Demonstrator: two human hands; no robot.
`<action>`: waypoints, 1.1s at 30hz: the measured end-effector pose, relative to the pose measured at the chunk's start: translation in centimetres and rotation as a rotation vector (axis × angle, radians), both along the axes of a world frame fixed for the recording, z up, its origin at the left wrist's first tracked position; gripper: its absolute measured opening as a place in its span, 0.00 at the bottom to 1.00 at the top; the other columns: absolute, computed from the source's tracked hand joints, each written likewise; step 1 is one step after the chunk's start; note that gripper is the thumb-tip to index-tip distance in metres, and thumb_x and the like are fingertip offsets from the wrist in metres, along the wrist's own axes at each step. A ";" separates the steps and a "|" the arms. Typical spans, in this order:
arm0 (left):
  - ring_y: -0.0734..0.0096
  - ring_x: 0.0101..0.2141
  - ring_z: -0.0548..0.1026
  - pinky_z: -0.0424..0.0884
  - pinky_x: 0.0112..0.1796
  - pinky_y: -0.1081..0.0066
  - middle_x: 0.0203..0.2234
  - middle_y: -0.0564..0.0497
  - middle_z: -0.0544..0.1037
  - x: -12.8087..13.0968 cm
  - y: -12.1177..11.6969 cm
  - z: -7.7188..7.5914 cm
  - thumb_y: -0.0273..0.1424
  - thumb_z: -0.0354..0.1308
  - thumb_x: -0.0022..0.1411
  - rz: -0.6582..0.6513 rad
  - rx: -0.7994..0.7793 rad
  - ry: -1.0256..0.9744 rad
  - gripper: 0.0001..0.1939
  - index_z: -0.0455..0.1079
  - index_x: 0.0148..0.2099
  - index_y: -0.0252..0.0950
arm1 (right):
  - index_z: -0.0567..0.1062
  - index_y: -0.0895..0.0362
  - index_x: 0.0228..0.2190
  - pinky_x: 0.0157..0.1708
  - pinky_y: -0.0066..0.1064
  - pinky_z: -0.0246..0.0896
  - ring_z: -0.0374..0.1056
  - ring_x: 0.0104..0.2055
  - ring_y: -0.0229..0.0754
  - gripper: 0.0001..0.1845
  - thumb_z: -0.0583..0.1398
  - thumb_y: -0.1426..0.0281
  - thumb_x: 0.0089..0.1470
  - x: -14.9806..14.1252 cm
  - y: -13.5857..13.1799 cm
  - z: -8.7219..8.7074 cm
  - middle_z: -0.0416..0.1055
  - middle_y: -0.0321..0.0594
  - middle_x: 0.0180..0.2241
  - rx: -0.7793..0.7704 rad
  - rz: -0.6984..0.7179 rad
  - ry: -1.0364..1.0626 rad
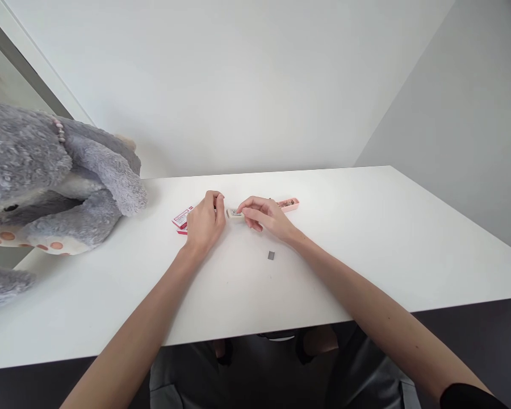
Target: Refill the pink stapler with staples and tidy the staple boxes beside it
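A large gray plush animal, a string of pink and gray beads on it, slumps across the left end of a white table, a pale wall rising behind.

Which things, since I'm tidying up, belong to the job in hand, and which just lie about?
Probably in use:
small cream case, at the right hand
pink tray, partly behind that hand
red-and-white packaging, partly behind left hand

Likely lying about:
grey plush toy
its bead string
grey square, role unclear
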State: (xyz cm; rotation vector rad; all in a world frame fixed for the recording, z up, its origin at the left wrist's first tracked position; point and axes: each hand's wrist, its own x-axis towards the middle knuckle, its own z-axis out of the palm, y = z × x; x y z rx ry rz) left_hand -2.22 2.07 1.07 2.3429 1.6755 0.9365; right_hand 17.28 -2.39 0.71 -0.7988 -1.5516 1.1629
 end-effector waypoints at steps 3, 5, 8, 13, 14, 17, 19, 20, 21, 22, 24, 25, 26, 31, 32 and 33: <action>0.63 0.27 0.76 0.61 0.31 0.66 0.28 0.52 0.80 0.5 -0.7 0.3 0.47 0.40 0.78 -0.042 -0.055 -0.011 0.22 0.69 0.52 0.39 | 0.78 0.55 0.37 0.25 0.30 0.54 0.57 0.21 0.33 0.15 0.61 0.56 0.65 0.0 -0.2 0.1 0.67 0.30 0.22 0.026 0.001 -0.047; 0.64 0.26 0.76 0.61 0.30 0.67 0.28 0.53 0.80 0.8 -1.1 0.2 0.50 0.42 0.76 -0.084 -0.083 -0.023 0.23 0.69 0.52 0.39 | 0.77 0.55 0.34 0.25 0.30 0.53 0.56 0.20 0.33 0.16 0.61 0.56 0.65 -0.1 -0.4 0.1 0.66 0.29 0.21 0.034 -0.005 -0.078; 0.64 0.26 0.76 0.61 0.29 0.68 0.27 0.54 0.80 0.9 -1.3 -0.1 0.52 0.46 0.74 -0.116 -0.125 -0.038 0.23 0.69 0.53 0.41 | 0.75 0.55 0.32 0.25 0.30 0.50 0.55 0.20 0.33 0.15 0.61 0.57 0.65 -0.2 -0.6 0.1 0.63 0.28 0.19 0.018 -0.012 -0.131; 0.66 0.27 0.77 0.62 0.30 0.68 0.32 0.54 0.82 0.8 -1.3 -0.6 0.48 0.53 0.70 -0.144 -0.145 -0.055 0.19 0.68 0.54 0.41 | 0.74 0.56 0.29 0.26 0.31 0.46 0.51 0.23 0.33 0.16 0.62 0.58 0.64 -0.1 -0.6 0.5 0.62 0.29 0.22 0.020 0.033 -0.233; 0.66 0.27 0.76 0.62 0.30 0.68 0.34 0.54 0.82 0.8 -1.3 -0.6 0.47 0.53 0.70 -0.151 -0.137 -0.041 0.19 0.67 0.55 0.42 | 0.74 0.56 0.28 0.26 0.31 0.46 0.51 0.23 0.33 0.16 0.62 0.58 0.64 0.0 -0.5 0.7 0.62 0.29 0.23 0.020 0.061 -0.274; 0.68 0.25 0.75 0.62 0.31 0.67 0.37 0.54 0.82 0.9 -1.5 -0.7 0.47 0.50 0.72 -0.163 -0.110 0.007 0.18 0.66 0.56 0.42 | 0.76 0.54 0.30 0.26 0.30 0.47 0.53 0.23 0.33 0.15 0.65 0.57 0.61 0.7 -0.4 1.6 0.61 0.28 0.21 -0.029 0.170 -0.468; 0.67 0.25 0.75 0.62 0.31 0.67 0.36 0.54 0.81 1.1 -1.6 -0.8 0.47 0.47 0.74 -0.151 -0.094 0.016 0.18 0.66 0.55 0.42 | 0.78 0.53 0.34 0.25 0.29 0.52 0.59 0.22 0.34 0.14 0.68 0.55 0.58 1.5 -0.4 2.2 0.65 0.27 0.20 -0.099 0.251 -0.603; 0.67 0.26 0.75 0.62 0.31 0.67 0.36 0.53 0.81 1.2 -1.7 -0.8 0.46 0.46 0.75 -0.145 -0.090 0.012 0.18 0.66 0.55 0.42 | 0.79 0.52 0.36 0.25 0.29 0.54 0.63 0.22 0.36 0.14 0.68 0.54 0.57 1.9 -0.4 2.5 0.69 0.28 0.21 -0.133 0.290 -0.654; 0.66 0.27 0.75 0.62 0.31 0.67 0.37 0.52 0.81 1.3 -1.8 -0.9 0.46 0.46 0.75 -0.138 -0.088 0.007 0.18 0.66 0.55 0.42 | 0.80 0.51 0.38 0.26 0.29 0.57 0.68 0.24 0.37 0.15 0.68 0.54 0.57 2.5 -0.5 2.8 0.73 0.30 0.22 -0.172 0.330 -0.694; 0.66 0.27 0.76 0.63 0.31 0.66 0.39 0.51 0.81 1.4 -1.8 -0.9 0.46 0.45 0.75 -0.134 -0.088 0.002 0.18 0.66 0.56 0.41 | 0.81 0.51 0.39 0.26 0.29 0.60 0.71 0.26 0.38 0.16 0.69 0.53 0.56 3.1 -0.7 2.9 0.76 0.32 0.25 -0.208 0.369 -0.723; 0.65 0.29 0.76 0.64 0.33 0.66 0.42 0.49 0.81 1.6 -1.9 -1.0 0.46 0.45 0.75 -0.135 -0.098 -0.003 0.18 0.65 0.56 0.41 | 0.82 0.50 0.42 0.27 0.29 0.62 0.75 0.30 0.40 0.16 0.70 0.55 0.54 4.3 -1.0 3.0 0.80 0.34 0.29 -0.250 0.442 -0.757; 0.65 0.29 0.76 0.64 0.33 0.66 0.42 0.49 0.81 1.7 -1.9 -1.0 0.46 0.45 0.75 -0.137 -0.107 -0.004 0.18 0.65 0.56 0.40 | 0.83 0.50 0.42 0.26 0.28 0.62 0.75 0.30 0.40 0.16 0.71 0.57 0.53 4.9 -1.3 3.0 0.80 0.34 0.29 -0.251 0.441 -0.763; 0.65 0.29 0.76 0.65 0.33 0.66 0.42 0.48 0.81 1.8 -2.0 -1.0 0.46 0.45 0.75 -0.139 -0.117 -0.006 0.18 0.65 0.55 0.40 | 0.84 0.50 0.42 0.25 0.28 0.62 0.74 0.30 0.40 0.17 0.72 0.58 0.51 5.5 -1.5 2.9 0.79 0.34 0.28 -0.252 0.432 -0.771; 0.65 0.29 0.75 0.64 0.33 0.66 0.40 0.50 0.80 1.9 -2.0 -0.9 0.47 0.45 0.76 -0.152 -0.162 -0.001 0.18 0.65 0.55 0.40 | 0.86 0.48 0.41 0.24 0.28 0.58 0.70 0.27 0.38 0.16 0.73 0.57 0.51 6.7 -2.6 2.3 0.75 0.32 0.25 -0.249 0.378 -0.787; 0.65 0.29 0.76 0.64 0.33 0.66 0.39 0.50 0.80 1.9 -1.9 -0.9 0.47 0.45 0.76 -0.157 -0.165 0.000 0.18 0.65 0.55 0.40 | 0.86 0.48 0.41 0.24 0.28 0.57 0.69 0.27 0.38 0.15 0.72 0.56 0.52 6.6 -2.7 2.1 0.73 0.32 0.24 -0.231 0.365 -0.790; 0.64 0.29 0.76 0.64 0.33 0.66 0.38 0.51 0.79 1.9 -1.9 -0.9 0.47 0.45 0.76 -0.162 -0.167 0.001 0.19 0.65 0.55 0.41 | 0.86 0.48 0.40 0.24 0.29 0.57 0.68 0.27 0.38 0.14 0.72 0.56 0.53 6.5 -2.9 1.9 0.73 0.32 0.25 -0.207 0.354 -0.786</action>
